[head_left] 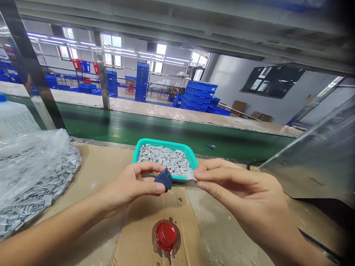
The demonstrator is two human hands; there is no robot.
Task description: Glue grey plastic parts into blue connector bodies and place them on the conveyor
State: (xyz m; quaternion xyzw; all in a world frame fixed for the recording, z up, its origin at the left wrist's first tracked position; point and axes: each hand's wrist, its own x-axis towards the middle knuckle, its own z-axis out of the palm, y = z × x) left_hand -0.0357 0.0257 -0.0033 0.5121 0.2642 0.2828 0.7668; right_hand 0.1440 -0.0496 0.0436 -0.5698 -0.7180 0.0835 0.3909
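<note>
Between the thumb and fingers of my left hand (pixel 138 183) is a dark blue plastic block (pixel 164 179) with small openings in its top end. My right hand (pixel 241 188) pinches a small light grey plastic piece (pixel 190 176) by its right end, a short gap away from the blue block. Behind both hands stands a turquoise basket (pixel 194 159) filled with similar grey pieces (pixel 163 157). Below them, a red round cap-like dish (pixel 166 235) sits in a wet stain on the cardboard (pixel 135 229).
At the left lies a clear plastic bag (pixel 33 159) of grey parts, with a white jug (pixel 16 116) behind it. A green conveyor belt (pixel 124 123) crosses behind the basket, with a small dark piece (pixel 210 147) on it. A metal post (pixel 101 70) rises beyond; a sheet panel (pixel 318 147) borders the right.
</note>
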